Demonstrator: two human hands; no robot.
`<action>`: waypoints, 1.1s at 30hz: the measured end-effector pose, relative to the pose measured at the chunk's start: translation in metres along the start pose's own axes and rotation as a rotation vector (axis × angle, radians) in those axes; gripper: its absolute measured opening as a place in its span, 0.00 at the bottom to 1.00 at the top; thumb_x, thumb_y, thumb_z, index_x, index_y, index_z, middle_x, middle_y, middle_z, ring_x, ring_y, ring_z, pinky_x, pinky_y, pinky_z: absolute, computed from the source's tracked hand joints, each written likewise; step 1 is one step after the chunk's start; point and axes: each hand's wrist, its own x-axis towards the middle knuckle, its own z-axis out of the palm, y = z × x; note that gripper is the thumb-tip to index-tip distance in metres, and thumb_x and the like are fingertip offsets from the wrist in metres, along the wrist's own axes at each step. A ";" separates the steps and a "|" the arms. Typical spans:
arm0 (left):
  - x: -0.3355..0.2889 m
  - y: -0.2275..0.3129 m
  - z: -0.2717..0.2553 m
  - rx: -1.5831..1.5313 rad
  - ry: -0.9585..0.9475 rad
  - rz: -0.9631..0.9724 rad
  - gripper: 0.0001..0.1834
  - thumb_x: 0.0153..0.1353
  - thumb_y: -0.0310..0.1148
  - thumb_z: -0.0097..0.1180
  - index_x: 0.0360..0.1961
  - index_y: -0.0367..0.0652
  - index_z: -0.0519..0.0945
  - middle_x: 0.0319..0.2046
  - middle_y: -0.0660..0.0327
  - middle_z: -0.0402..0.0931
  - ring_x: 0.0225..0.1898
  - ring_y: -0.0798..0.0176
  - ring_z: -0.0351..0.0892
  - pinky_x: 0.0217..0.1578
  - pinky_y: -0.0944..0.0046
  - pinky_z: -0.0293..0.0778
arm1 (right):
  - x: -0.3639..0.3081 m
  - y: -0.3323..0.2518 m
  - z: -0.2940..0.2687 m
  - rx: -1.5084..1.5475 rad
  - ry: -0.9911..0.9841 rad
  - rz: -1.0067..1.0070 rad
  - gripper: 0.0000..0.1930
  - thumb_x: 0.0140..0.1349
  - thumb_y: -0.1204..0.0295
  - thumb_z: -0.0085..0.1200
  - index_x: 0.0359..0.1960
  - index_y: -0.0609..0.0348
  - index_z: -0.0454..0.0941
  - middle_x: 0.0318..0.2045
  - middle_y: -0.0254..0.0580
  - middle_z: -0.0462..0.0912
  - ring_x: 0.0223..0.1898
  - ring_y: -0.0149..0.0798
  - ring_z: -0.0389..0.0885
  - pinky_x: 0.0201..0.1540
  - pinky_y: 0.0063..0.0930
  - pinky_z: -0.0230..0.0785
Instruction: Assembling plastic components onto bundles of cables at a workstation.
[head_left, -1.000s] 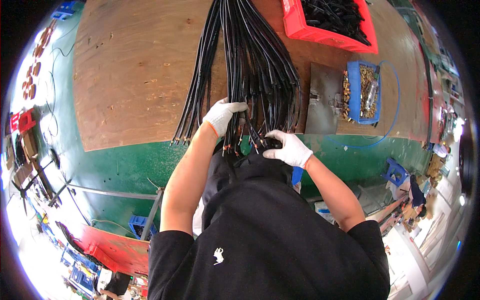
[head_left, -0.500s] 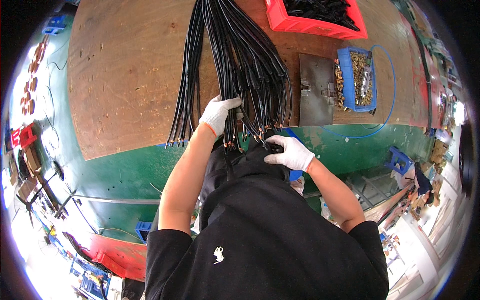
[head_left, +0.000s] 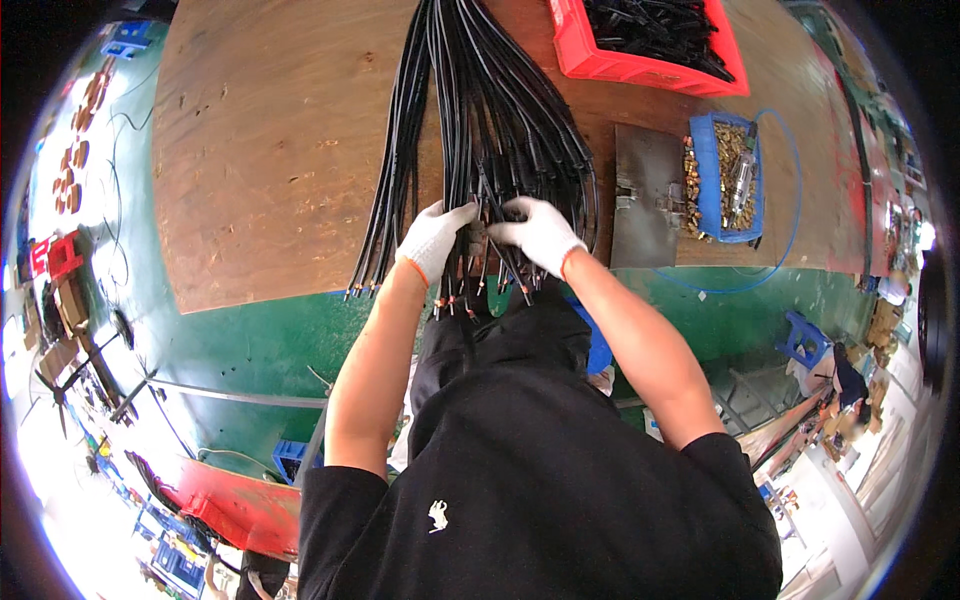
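Note:
A thick bundle of black cables [head_left: 520,120] lies over the wooden table, its stripped, copper-coloured ends hanging past the near edge. My left hand [head_left: 436,238], in a white glove, is closed round a group of these cables near their ends. Just to its right, my right hand [head_left: 540,236], also gloved, has its fingers bent in among the cables, thumb toward the left hand. The right fingertips are partly hidden between the cables, and what they pinch is too small to make out. Another group of cables hangs loose left of my left hand.
On the wooden table [head_left: 270,150], a red crate [head_left: 650,70] of black parts stands at the far right. Nearer are a dark metal plate [head_left: 643,195] and a blue bin [head_left: 708,180] of brass-coloured fittings, with a tool and blue hose on top. A blue stool [head_left: 803,338] stands at right.
My right hand has moved up and left from the cable ends near my lap into the bundle beside my left hand. The left hand keeps its hold. The whole view has shifted slightly.

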 end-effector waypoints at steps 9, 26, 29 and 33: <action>-0.013 0.016 -0.008 0.004 0.006 -0.060 0.13 0.67 0.39 0.67 0.46 0.42 0.83 0.34 0.63 0.84 0.29 0.68 0.83 0.29 0.65 0.82 | 0.070 -0.047 -0.010 0.538 0.129 0.089 0.22 0.66 0.51 0.69 0.46 0.58 0.83 0.32 0.33 0.82 0.33 0.28 0.76 0.40 0.29 0.71; 0.002 0.003 0.014 0.083 -0.124 0.083 0.21 0.56 0.27 0.75 0.49 0.37 0.82 0.37 0.61 0.85 0.31 0.67 0.84 0.37 0.64 0.82 | 0.031 -0.021 0.022 0.060 0.326 0.028 0.34 0.67 0.38 0.59 0.53 0.61 0.82 0.46 0.58 0.89 0.50 0.56 0.87 0.55 0.43 0.76; -0.004 0.005 0.007 0.055 -0.080 0.059 0.17 0.57 0.28 0.73 0.47 0.37 0.82 0.34 0.60 0.85 0.29 0.66 0.83 0.33 0.64 0.82 | 0.026 -0.022 0.021 -0.048 0.284 0.033 0.35 0.65 0.37 0.62 0.52 0.60 0.83 0.49 0.60 0.88 0.53 0.59 0.86 0.58 0.43 0.76; -0.006 0.009 -0.013 -0.014 -0.101 -0.019 0.14 0.60 0.29 0.70 0.45 0.38 0.82 0.32 0.58 0.85 0.28 0.65 0.85 0.31 0.64 0.83 | 0.011 -0.027 -0.011 -0.164 0.269 -0.135 0.29 0.62 0.42 0.67 0.51 0.52 0.85 0.49 0.56 0.88 0.53 0.59 0.86 0.57 0.45 0.77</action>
